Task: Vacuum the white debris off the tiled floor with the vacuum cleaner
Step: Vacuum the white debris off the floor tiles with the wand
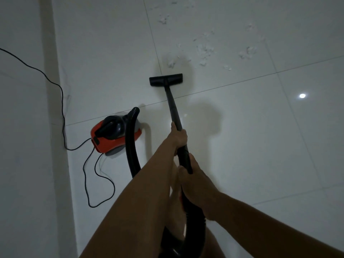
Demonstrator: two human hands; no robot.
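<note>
Judging handling: wand (pixel 173 107) looked stiff and light, best held on its shaft. Left grip (pixel 178 137) was wrapped around the shaft; right grip (pixel 194 180) was wrapped around its near end by the hose (pixel 131 149). Floor head (pixel 166 80) sat on the tiled floor (pixel 260 131), just near of the white debris (pixel 204 51); vacuum cleaner (pixel 111 138) stood left.

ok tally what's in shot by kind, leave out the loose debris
hands: 2, left hand, right hand
vacuum body: 1
wand with floor nozzle: 1
hose: 1
power cord: 1
total: 6
</note>
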